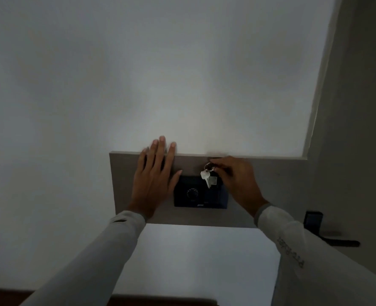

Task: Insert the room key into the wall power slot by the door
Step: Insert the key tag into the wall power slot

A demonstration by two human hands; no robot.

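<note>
A dark switch plate with a round dial [196, 195] is set in a grey wall panel [277, 186]. My right hand [237, 180] pinches a key fob at the plate's upper right corner, where the slot lies. A metal ring [208, 167] sticks out from my fingers, and silver keys with a small tag [209, 179] dangle from it over the plate. The fob itself is mostly hidden by my fingers. My left hand [155, 175] lies flat, fingers spread, on the panel just left of the plate.
The white wall [138, 74] fills the view above and left. A grey door [359, 129] stands at the right, with a dark lock plate and lever handle [328, 233] low on it. Dim light; brown floor or furniture edge at the bottom.
</note>
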